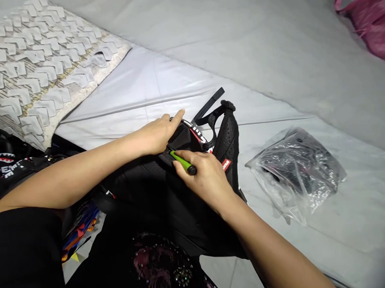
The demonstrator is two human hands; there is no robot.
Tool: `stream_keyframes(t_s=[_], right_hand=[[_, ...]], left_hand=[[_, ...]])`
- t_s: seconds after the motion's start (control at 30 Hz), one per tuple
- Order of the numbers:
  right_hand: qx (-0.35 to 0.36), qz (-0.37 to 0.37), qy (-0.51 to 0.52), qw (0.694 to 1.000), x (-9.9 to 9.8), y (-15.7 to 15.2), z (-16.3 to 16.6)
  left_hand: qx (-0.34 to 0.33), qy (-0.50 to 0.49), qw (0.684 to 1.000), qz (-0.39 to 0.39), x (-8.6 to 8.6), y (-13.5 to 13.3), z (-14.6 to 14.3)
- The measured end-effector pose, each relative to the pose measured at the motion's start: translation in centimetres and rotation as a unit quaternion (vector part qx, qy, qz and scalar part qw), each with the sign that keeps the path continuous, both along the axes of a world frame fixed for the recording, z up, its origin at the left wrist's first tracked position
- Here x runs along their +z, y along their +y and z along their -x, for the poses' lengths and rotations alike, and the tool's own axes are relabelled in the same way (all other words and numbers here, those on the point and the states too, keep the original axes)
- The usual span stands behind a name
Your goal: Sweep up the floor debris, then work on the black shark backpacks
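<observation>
A black backpack point(170, 205) lies across my lap, with a mesh-padded strap point(228, 133) and a small red label point(226, 164) at its right side. My left hand point(161, 135) grips its upper edge, one finger stretched out along a red and white printed panel. In my right hand point(203, 169) is a slim tool with a green handle point(183, 162) and a black butt end. The tool's tip points into the black fabric just below my left hand. That tip is hidden, so its exact kind cannot be made out.
A clear plastic bag point(299, 173) with dark contents lies on the grey-white sheet point(282, 251) at right. At upper left is a patterned grey mat point(42, 61). More printed black bags point(9, 164) sit at the left edge, and a pink bag point(371, 20) at upper right.
</observation>
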State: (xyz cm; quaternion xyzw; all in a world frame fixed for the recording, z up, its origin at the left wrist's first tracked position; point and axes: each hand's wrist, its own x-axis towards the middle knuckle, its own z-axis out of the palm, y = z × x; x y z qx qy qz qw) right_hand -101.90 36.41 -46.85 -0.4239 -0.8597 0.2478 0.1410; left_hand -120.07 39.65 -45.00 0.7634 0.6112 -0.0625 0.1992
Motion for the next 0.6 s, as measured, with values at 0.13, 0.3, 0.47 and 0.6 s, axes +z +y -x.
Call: stream_keyframes(t_s=[0.13,0.3,0.47,0.6], right_hand=[[-0.003,0.002,0.007,1.000,0.0,0.0,0.3],[0.004,-0.001,-0.039,0.999,0.7,0.0,0.9],[-0.005,0.008,-0.067,0.998,1.2,0.1,0.9],[0.015,0.030,-0.091,0.995,0.4,0.8,1.1]], left_hand=[[0.003,0.000,1.000,0.003,0.2,0.1,0.0],[-0.010,-0.023,0.999,-0.021,-0.4,0.0,0.6],[-0.012,-0.030,0.998,-0.053,-2.3,0.4,2.0],[-0.024,-0.069,0.995,-0.072,-5.3,1.6,3.5]])
